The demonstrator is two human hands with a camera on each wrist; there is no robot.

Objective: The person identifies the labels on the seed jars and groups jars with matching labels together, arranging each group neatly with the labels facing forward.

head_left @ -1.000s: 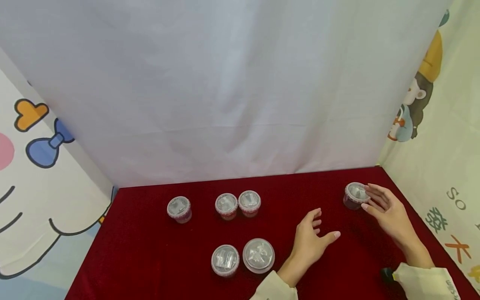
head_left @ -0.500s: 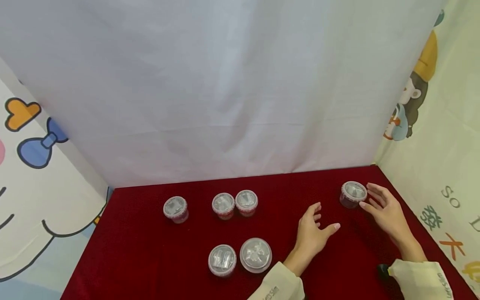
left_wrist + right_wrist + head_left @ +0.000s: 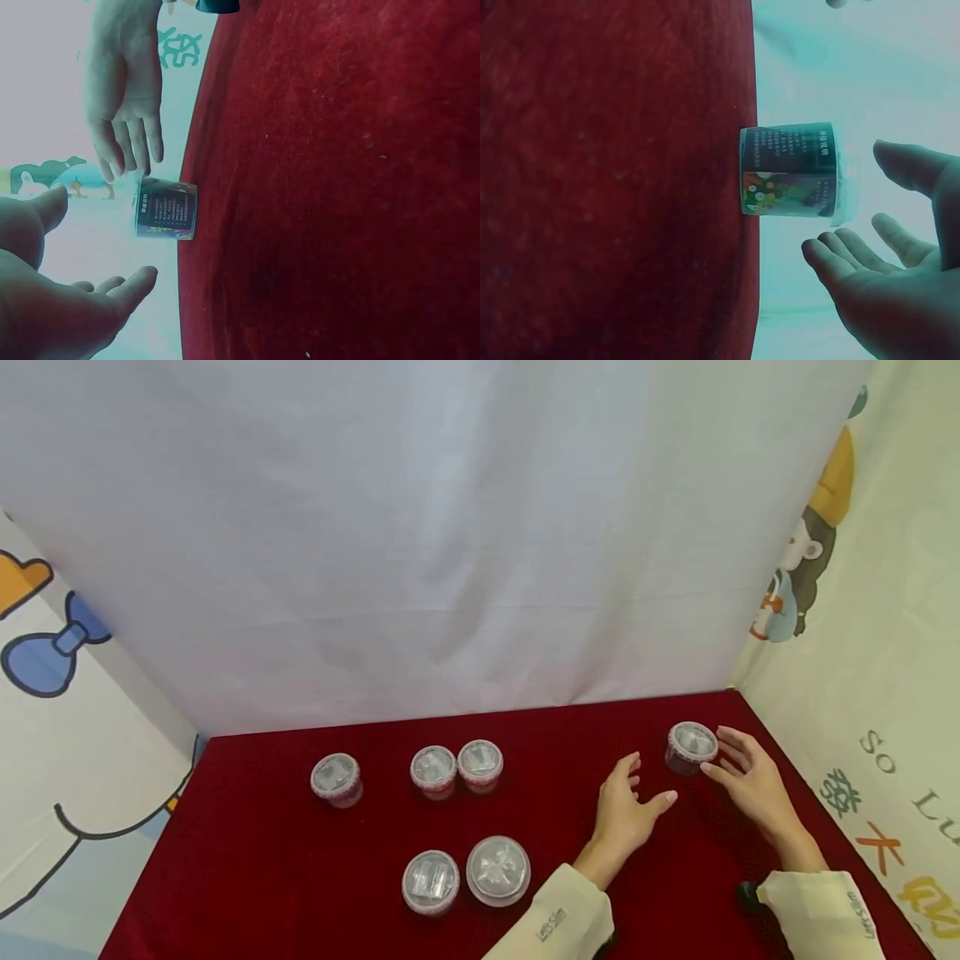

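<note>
A small lidded plastic tub (image 3: 692, 747) stands upright at the right back of the red cloth; the wrist views show its dark printed label with a coloured picture. My right hand (image 3: 757, 785) is just right of it, fingers spread and slightly bent. In the right wrist view a gap shows between that hand (image 3: 900, 262) and the tub (image 3: 789, 171). My left hand (image 3: 622, 810) hovers left and in front of the tub, thumb apart from the fingers, holding nothing. In the left wrist view, the tub (image 3: 166, 210) lies beyond its fingertips.
Two similar tubs (image 3: 433, 768) (image 3: 481, 762) stand side by side at the back middle, with another tub (image 3: 337, 777) to their left. Two more tubs (image 3: 431, 882) (image 3: 498, 868) stand nearer, left of my left sleeve. White curtain (image 3: 450, 568) hangs behind the table.
My left hand has moved forward and closer to the right tub. My right hand has drawn slightly off that tub's edge. The head view has turned a little right.
</note>
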